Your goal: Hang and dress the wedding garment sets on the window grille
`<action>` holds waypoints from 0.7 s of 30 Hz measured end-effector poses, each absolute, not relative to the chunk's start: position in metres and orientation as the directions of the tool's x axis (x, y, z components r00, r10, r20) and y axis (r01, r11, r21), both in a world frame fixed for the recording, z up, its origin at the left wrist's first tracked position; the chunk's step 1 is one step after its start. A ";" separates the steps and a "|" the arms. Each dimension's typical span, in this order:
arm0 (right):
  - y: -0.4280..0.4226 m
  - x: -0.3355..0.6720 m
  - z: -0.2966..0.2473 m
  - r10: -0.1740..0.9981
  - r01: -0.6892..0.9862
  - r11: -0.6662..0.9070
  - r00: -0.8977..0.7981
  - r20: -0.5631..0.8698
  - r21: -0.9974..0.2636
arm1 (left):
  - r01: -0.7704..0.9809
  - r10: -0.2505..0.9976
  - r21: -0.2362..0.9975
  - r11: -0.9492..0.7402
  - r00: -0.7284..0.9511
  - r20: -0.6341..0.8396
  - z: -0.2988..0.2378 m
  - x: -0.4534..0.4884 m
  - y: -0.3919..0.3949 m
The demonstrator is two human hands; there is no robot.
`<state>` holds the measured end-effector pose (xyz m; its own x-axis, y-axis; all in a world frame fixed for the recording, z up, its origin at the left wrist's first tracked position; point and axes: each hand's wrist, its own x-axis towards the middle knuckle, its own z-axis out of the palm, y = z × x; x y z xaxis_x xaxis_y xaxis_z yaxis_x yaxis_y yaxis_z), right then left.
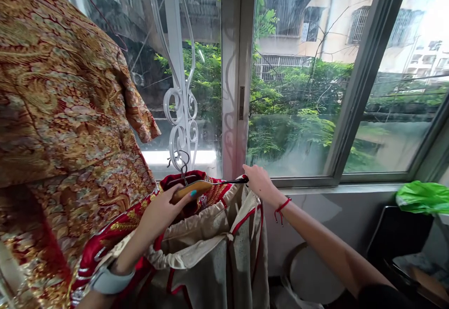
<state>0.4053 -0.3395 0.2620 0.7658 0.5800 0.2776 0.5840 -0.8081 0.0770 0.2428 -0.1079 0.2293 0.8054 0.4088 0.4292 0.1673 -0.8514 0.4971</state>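
A clothes hanger point(201, 187) with a wooden-looking middle and dark metal hooks is level in front of the window. My left hand point(164, 213) is closed around its middle, thumb along the wood. My right hand point(260, 185) grips the hanger's thin black right end, beside the gathered waistband of a cream skirt-like garment point(206, 250) with red trim. That garment hangs below the hanger, its waistband slack and open. Behind it, a red jacket point(128, 220) with gold embroidery hangs from the same spot. My right fingertips are partly hidden.
On the left hangs a large gold and red brocade gown point(77, 108). A white scrolled metal stand point(177, 98) rises before the sliding window point(298, 89). At right, a green plastic bag point(421, 197) lies on a black chair-like object point(400, 234). A round white object point(315, 271) stands below the sill.
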 end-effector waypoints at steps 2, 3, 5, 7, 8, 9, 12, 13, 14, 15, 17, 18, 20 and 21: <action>-0.337 0.411 0.255 0.588 0.595 -0.801 0.762 0.273 0.065 | 0.185 0.396 0.473 -0.861 0.828 0.398 0.238 0.250 -0.112; -0.337 0.414 0.252 0.592 0.600 -0.797 0.759 0.271 0.060 | 0.179 0.390 0.480 -0.859 0.836 0.385 0.241 0.254 -0.114; -0.338 0.422 0.250 0.599 0.608 -0.792 0.756 0.264 0.056 | 0.176 0.391 0.486 -0.856 0.835 0.386 0.246 0.262 -0.116; -0.340 0.428 0.253 0.610 0.615 -0.786 0.753 0.246 0.065 | 0.187 0.395 0.471 -0.862 0.830 0.394 0.247 0.266 -0.116; -0.341 0.431 0.257 0.617 0.619 -0.782 0.751 0.234 0.074 | 0.198 0.397 0.454 -0.869 0.826 0.400 0.247 0.267 -0.117; -0.341 0.433 0.261 0.625 0.624 -0.777 0.749 0.221 0.085 | 0.203 0.393 0.435 -0.877 0.825 0.407 0.247 0.267 -0.117; -0.341 0.435 0.279 0.646 0.638 -0.762 0.740 0.189 0.110 | 0.209 0.382 0.400 -0.892 0.823 0.421 0.246 0.266 -0.121; -0.340 0.434 0.285 0.650 0.641 -0.759 0.738 0.182 0.112 | 0.216 0.386 0.397 -0.892 0.820 0.422 0.246 0.266 -0.122; -0.339 0.433 0.292 0.653 0.644 -0.757 0.737 0.176 0.112 | 0.218 0.389 0.398 -0.891 0.818 0.423 0.246 0.266 -0.124; -0.338 0.432 0.298 0.653 0.645 -0.757 0.738 0.170 0.108 | 0.216 0.391 0.403 -0.889 0.817 0.423 0.246 0.267 -0.125; -0.337 0.430 0.309 0.649 0.643 -0.760 0.745 0.157 0.091 | 0.209 0.394 0.418 -0.884 0.815 0.425 0.246 0.268 -0.128; -0.337 0.430 0.315 0.644 0.641 -0.764 0.750 0.149 0.076 | 0.205 0.396 0.427 -0.881 0.812 0.428 0.245 0.269 -0.129; -0.337 0.426 0.327 0.638 0.640 -0.768 0.759 0.129 0.033 | 0.198 0.401 0.442 -0.875 0.807 0.433 0.244 0.270 -0.131; -0.337 0.423 0.333 0.640 0.644 -0.765 0.759 0.120 0.006 | 0.196 0.402 0.444 -0.874 0.806 0.435 0.244 0.270 -0.131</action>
<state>0.4227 -0.3374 0.3325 0.7591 0.6398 0.1202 0.6439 -0.7651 0.0062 0.2705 -0.1315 0.2441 0.8058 0.4021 0.4347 0.1965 -0.8740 0.4444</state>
